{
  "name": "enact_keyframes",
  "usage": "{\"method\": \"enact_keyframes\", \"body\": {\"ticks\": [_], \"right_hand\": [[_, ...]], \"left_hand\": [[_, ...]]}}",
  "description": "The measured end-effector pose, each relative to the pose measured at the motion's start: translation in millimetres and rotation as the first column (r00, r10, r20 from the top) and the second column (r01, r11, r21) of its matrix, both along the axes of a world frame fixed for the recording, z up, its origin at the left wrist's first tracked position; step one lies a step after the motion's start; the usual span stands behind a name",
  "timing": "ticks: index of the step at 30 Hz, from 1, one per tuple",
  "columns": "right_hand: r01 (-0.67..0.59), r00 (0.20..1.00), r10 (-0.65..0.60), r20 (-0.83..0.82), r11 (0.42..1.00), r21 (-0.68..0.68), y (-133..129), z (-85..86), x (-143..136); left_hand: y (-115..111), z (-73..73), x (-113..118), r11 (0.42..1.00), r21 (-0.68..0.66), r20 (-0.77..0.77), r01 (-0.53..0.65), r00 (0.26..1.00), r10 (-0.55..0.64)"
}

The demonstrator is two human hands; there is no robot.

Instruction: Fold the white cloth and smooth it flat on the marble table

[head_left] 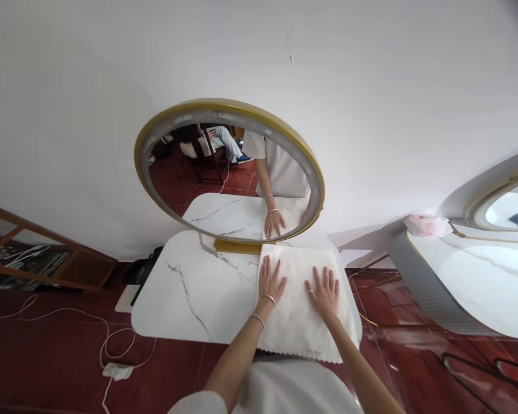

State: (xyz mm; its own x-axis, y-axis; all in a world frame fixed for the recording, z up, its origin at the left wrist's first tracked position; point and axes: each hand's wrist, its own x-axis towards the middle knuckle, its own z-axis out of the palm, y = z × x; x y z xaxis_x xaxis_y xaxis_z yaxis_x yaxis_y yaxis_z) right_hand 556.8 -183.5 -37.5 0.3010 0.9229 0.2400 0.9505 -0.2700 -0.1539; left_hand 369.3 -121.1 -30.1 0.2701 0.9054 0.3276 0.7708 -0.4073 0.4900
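White cloth [299,313] on the right side of the table [164,307], left hand [271,284] and right hand [325,294] laid on it.
From my remote seat: both spread wide, clasping nothing. Cloth's near edge overhangs the table; I judge a backward pull could drag it off, uneven pressure could ruck it, and a forward shove could bump the mirror base [237,246].

White wall [371,86], one small mark [290,57] high up. Red tiled floor [38,368], glossy — power strip [118,371] and pale cable [69,309] on it, left side. Wooden cabinet [84,269] far left. White marbled table [168,305], round gold-rimmed mirror [227,178]; second table [479,276] and second mirror [511,201] right — bright glare there.
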Motion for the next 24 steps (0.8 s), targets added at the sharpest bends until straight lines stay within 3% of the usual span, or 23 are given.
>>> {"method": "enact_keyframes", "body": {"ticks": [5, 11, 24], "right_hand": [[-0.017, 1.0, 0.017, -0.006, 1.0, 0.002, -1, -2.2, -29], [-0.031, 0.998, 0.029, -0.048, 0.998, -0.047, 6, -1.7, -87], [-0.021, 0.996, 0.02, -0.092, 1.0, -0.007, 34, 3.1, -270]], "left_hand": [[1, 0.6, -31, 1.0, -0.01, 0.001, -0.009, 1.0, 0.009], [4, 6.8, -89, 0.999, 0.0, -0.059, -0.032, 0.998, 0.032], [34, 14.4, -269, 0.999, -0.02, -0.148, -0.04, 0.988, 0.037]]}}
